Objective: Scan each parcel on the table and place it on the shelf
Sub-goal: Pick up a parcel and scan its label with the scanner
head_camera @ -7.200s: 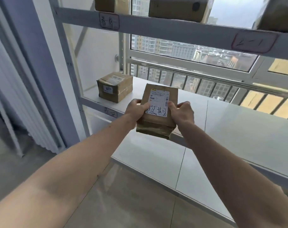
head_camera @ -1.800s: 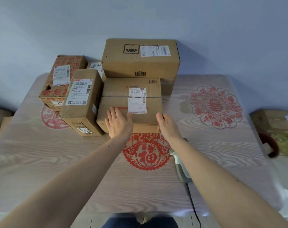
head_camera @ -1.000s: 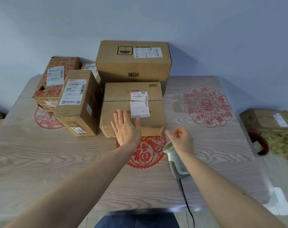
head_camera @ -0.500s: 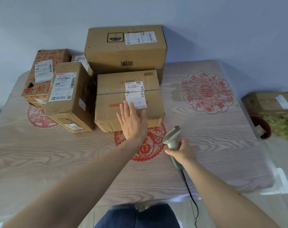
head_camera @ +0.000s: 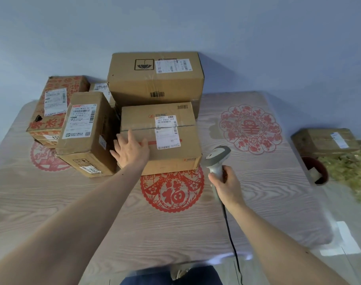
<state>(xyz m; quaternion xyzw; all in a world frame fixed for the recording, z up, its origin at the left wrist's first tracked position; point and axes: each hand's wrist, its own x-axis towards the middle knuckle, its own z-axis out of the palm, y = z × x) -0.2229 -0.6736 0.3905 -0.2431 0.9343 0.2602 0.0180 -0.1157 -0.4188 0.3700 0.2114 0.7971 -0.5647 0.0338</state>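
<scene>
Left hand (head_camera: 132, 150) resting flat, steadying near box (head_camera: 161, 138); right hand (head_camera: 227, 185) gripping scanner (head_camera: 216, 161). Aiming squarely at label (head_camera: 167, 136) advisable.

Brown taped parcel (head_camera: 171, 138) with white labels lies flat among stacked cartons (head_camera: 155, 79)

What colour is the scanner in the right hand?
Light grey scanner, black cable; held by the right hand; head view.
</scene>
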